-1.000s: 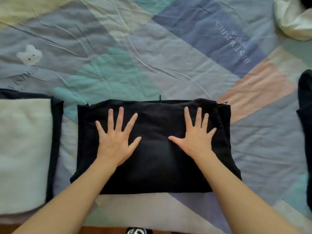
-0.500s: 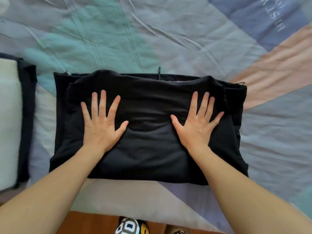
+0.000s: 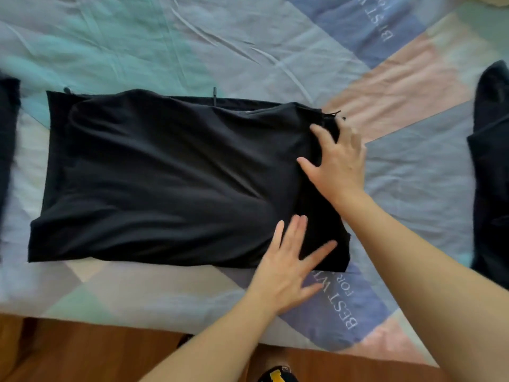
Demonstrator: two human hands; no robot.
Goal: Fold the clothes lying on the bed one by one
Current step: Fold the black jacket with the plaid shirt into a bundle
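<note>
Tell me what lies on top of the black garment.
Both hands: the left hand lies flat on its near right corner, the right hand on its right edge. The right fingertips are hidden.

- One folded black garment (image 3: 170, 177) lies mid-frame on one patchwork bedspread (image 3: 192, 37).
- Two more dark garments show at the edges: one (image 3: 8, 128) at far left, one (image 3: 490, 161) at far right.
- Two bare hands are visible: the left hand (image 3: 292, 266) at lower centre, the right hand (image 3: 338, 161) at centre right.
- Two "BEST" prints mark the bedspread: one (image 3: 385, 20) at upper right, one (image 3: 341, 299) at lower right.
</note>
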